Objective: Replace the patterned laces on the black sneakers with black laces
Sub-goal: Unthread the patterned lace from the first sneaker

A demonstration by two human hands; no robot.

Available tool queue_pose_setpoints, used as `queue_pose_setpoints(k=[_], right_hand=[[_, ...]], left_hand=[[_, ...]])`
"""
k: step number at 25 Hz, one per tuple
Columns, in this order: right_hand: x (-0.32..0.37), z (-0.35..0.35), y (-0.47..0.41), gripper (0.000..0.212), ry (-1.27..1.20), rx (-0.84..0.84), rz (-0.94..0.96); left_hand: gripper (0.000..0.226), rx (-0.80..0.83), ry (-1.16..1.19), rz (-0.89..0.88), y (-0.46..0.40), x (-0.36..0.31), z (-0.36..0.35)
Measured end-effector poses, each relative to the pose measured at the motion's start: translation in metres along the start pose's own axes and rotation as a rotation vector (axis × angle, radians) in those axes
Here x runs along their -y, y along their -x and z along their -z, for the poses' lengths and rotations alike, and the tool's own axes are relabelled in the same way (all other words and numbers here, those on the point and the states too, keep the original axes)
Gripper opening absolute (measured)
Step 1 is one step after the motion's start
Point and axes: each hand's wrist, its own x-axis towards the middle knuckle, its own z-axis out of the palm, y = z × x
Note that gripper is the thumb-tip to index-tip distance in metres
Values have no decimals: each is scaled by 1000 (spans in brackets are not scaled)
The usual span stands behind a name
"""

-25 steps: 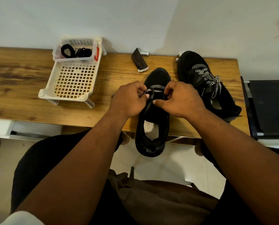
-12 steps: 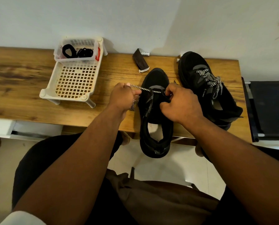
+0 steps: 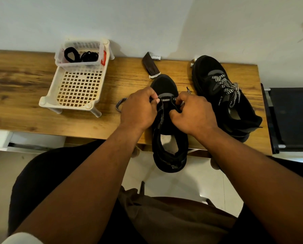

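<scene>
I see the near sneaker [image 3: 166, 131] lying toe-away on the wooden bench [image 3: 24, 106], its heel hanging over the front edge. My left hand [image 3: 138, 110] has its grip clamped on the patterned lace [image 3: 165, 99], pinching it at the left side of the eyelets, with the lace drawn across the tongue just below the grey toe panel. A loose stretch of that lace loops out onto the bench to the left of the hand, and another end pokes up between the two shoes. My right hand [image 3: 194, 114] has its fingers curled at the right side of the eyelets, clamped on the lace there.

The second sneaker [image 3: 223, 95] sits to the right on the bench, just beside the first, angled slightly, with its own patterned lace [image 3: 230, 88] fully threaded and tied.

The black laces [image 3: 80, 55] lie coiled in a small clear tub [image 3: 76, 63], which rests at the back end of a white lattice tray [image 3: 78, 88] on the left part of the bench, well apart from the shoes. A dark brown sleeve-like object [image 3: 150, 65] lies near the wall, just beyond the near sneaker's toe.
</scene>
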Motion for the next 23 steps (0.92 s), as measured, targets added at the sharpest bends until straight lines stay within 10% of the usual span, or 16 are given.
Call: queue_pose_setpoints(k=[10,15,20,23], right_hand=[[0,-4,1,22,8,-18,-19],[-7,0,-4,15,-32,-6,-88],[-5,1,-4,20,-36,-2,-72],[-4,1,-4,24,-34,-4,-58]], left_hand=[[15,125,-160,-16,-3,-7,1],[31,324,1188,615,-22,5,26],[16,-75,204,80,-11,1,8],[20,-13,67,-88,-11,2,2]])
